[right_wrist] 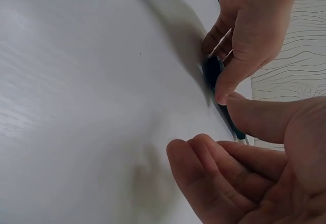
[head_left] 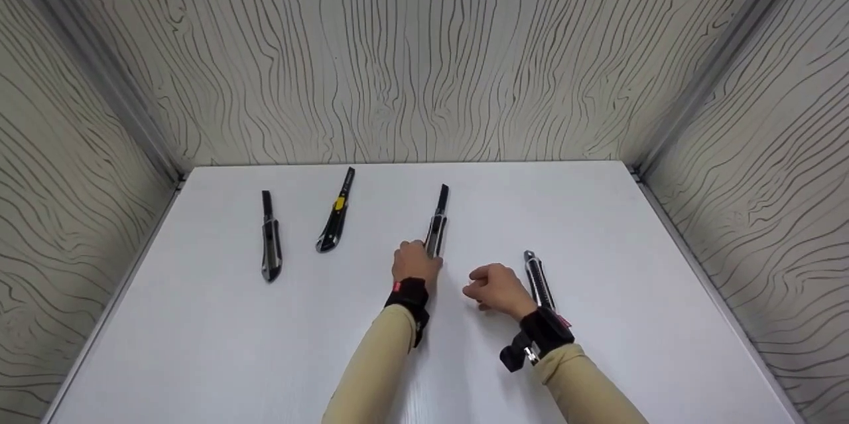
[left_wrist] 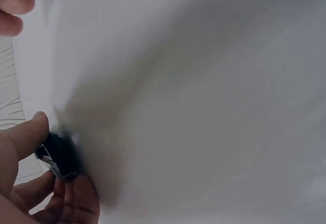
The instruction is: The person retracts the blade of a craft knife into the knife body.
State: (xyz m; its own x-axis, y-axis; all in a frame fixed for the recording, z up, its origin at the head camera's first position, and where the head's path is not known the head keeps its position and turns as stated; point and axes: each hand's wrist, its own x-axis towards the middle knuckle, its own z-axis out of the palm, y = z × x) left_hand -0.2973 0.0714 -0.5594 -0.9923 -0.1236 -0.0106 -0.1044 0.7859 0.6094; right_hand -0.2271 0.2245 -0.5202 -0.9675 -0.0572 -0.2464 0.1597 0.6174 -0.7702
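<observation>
My left hand (head_left: 416, 261) grips the near end of a silver and black utility knife (head_left: 435, 233). The knife lies on the white table with its dark blade extended toward the back. In the left wrist view, thumb and fingers close around the knife's end (left_wrist: 60, 155). My right hand (head_left: 499, 288) hovers to the right of it, fingers loosely bent and nothing between them. Its thumb (right_wrist: 262, 119) stands apart from the fingertips in the right wrist view. Beside the right wrist lies another utility knife (head_left: 540, 281), partly hidden by that hand, with no blade showing.
At the left of the white table (head_left: 219, 344) lies a silver and black utility knife (head_left: 271, 245) with its blade out. A black utility knife with a yellow slider (head_left: 337, 212) lies between it and my left hand. Wood-patterned panels (head_left: 398, 52) enclose the back and sides.
</observation>
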